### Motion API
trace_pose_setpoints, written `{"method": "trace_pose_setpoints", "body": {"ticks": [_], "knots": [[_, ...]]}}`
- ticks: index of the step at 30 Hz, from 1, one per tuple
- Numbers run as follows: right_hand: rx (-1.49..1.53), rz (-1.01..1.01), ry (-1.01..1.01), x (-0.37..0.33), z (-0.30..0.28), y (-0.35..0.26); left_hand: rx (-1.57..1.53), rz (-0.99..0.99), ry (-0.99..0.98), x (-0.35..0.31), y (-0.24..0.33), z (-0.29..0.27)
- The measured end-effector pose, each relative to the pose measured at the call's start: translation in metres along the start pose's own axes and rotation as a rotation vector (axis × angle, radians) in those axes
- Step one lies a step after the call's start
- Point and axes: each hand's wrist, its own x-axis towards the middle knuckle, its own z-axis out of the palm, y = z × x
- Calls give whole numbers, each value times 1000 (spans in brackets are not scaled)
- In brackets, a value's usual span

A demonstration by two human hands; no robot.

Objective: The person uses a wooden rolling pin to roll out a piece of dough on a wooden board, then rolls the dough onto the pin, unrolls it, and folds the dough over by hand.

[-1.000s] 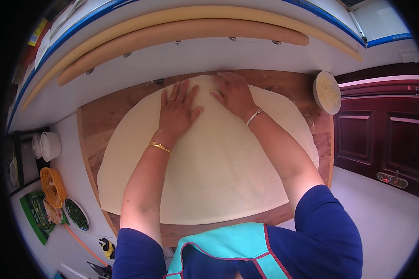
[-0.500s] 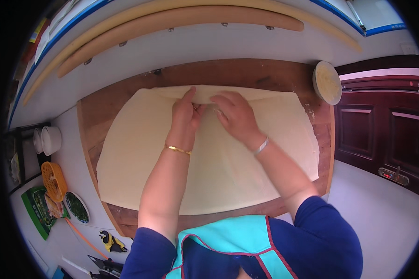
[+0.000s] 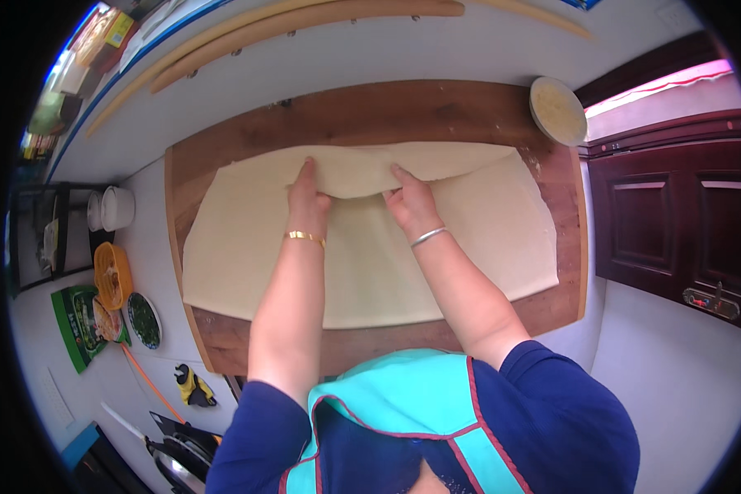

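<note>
Both hands gripped the far edge of one dough sheet (image 3: 370, 263); the left hand (image 3: 307, 200) and right hand (image 3: 410, 202) had fingers closed on the folded-over flap, drawn toward the person; the sheet lay flat on a wooden board (image 3: 370, 115), its long axis running left to right, the fold along the far side; the board sat on a white counter (image 3: 469, 49); two long rolling pins (image 3: 305, 20) lay beyond it; one round lidded tub (image 3: 558, 109) stood at the board's far right corner; dark cabinet doors (image 3: 675, 222) stood to the right.
</note>
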Motion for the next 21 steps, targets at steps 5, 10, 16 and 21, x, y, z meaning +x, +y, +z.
{"method": "trace_pose_setpoints", "body": {"ticks": [5,10,16,21], "knots": [[-83,-107,100,-50,-6,-10,185,54,142,-11,13,-30],[-260,-228,-228,-139,-51,-3,382,284,-59,-130,17,-77],[6,40,89,-213,-134,35,326,-49,102,-209,-20,-168],[-273,-102,181,-187,-162,45,355,-39,13,-177,-26,-206]]}}
